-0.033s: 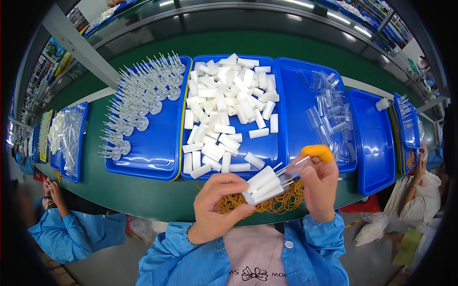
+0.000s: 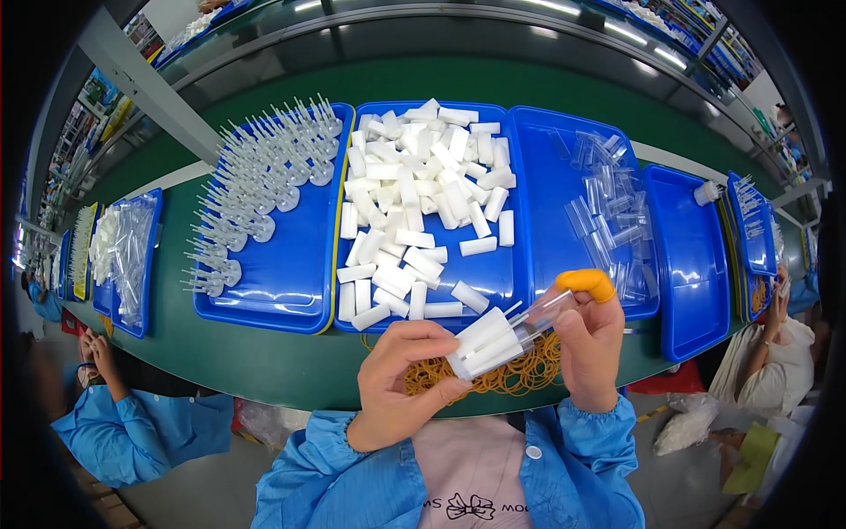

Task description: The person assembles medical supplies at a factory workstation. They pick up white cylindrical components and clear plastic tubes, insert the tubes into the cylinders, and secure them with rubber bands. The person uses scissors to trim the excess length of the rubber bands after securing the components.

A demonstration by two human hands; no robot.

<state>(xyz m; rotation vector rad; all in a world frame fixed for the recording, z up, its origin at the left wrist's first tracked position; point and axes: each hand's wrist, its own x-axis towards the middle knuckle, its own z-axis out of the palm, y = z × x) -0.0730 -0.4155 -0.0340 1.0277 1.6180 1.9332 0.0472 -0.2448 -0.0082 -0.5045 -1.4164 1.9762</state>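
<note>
My left hand [image 2: 401,379] is closed on a transparent pronged base [image 2: 460,365], its fingers around the round end. White blocks [image 2: 487,339] sit between the prongs, which point up and to the right. My right hand [image 2: 592,339], with an orange cover on one finger, pinches a transparent tube [image 2: 551,310]. The tube's lower end is at the prong tips; whether they have entered it I cannot tell. Beneath both hands lies a heap of yellow-brown rubber bands [image 2: 533,375].
Past my hands stand blue trays: one with pronged bases [image 2: 264,189], one with loose white blocks [image 2: 414,194], one with transparent tubes [image 2: 608,207]. A narrower blue tray [image 2: 692,264] stands at right. People sit at the green table [image 2: 264,361] on both sides.
</note>
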